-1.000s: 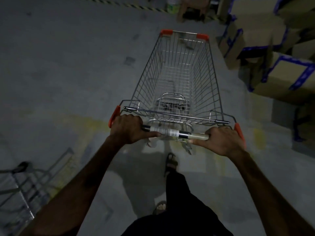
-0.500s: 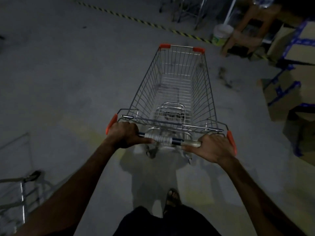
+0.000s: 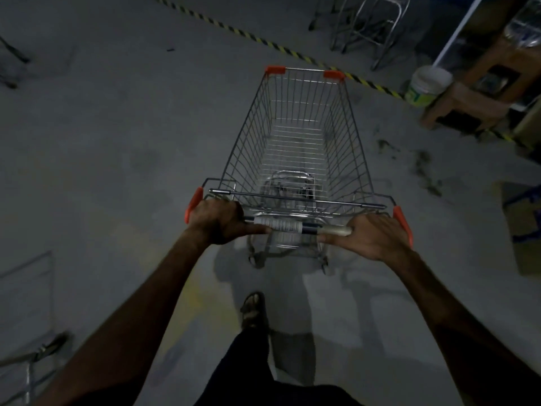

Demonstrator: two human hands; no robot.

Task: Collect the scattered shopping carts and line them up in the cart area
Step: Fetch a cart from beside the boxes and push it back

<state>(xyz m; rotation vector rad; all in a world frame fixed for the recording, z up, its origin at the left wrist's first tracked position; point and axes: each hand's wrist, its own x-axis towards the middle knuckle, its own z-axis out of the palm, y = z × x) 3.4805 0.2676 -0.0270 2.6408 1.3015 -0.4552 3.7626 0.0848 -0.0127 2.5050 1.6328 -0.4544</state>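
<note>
Dim room, grey concrete floor (image 3: 111, 136). A person stands behind a wire shopping cart (image 3: 298, 148), both arms stretched forward and slightly down to its push handle (image 3: 292, 227).

Left hand (image 3: 218, 221): at the left end of the handle, just inside the orange end cap. Fingers curled over the top of the bar, knuckles up, thumb laid along the bar pointing inward toward the white label. Wrist roughly in line with the forearm.

Right hand (image 3: 370, 237): at the right end of the handle, beside the other orange cap. Fingers wrapped over the bar, back of the hand up, thumb lying along the pale part of the bar and pointing inward.

Cart sits on open floor directly ahead of the person, basket empty, nose pointing toward a yellow-and-black floor stripe (image 3: 263, 42). One sandalled foot (image 3: 253, 309) is behind the rear wheels.

Beyond the stripe: metal-frame stools (image 3: 371, 27). To the right, a white bucket (image 3: 426, 86) next to a wooden stool (image 3: 468, 101). Part of another wire cart (image 3: 26, 317) shows at lower left.
</note>
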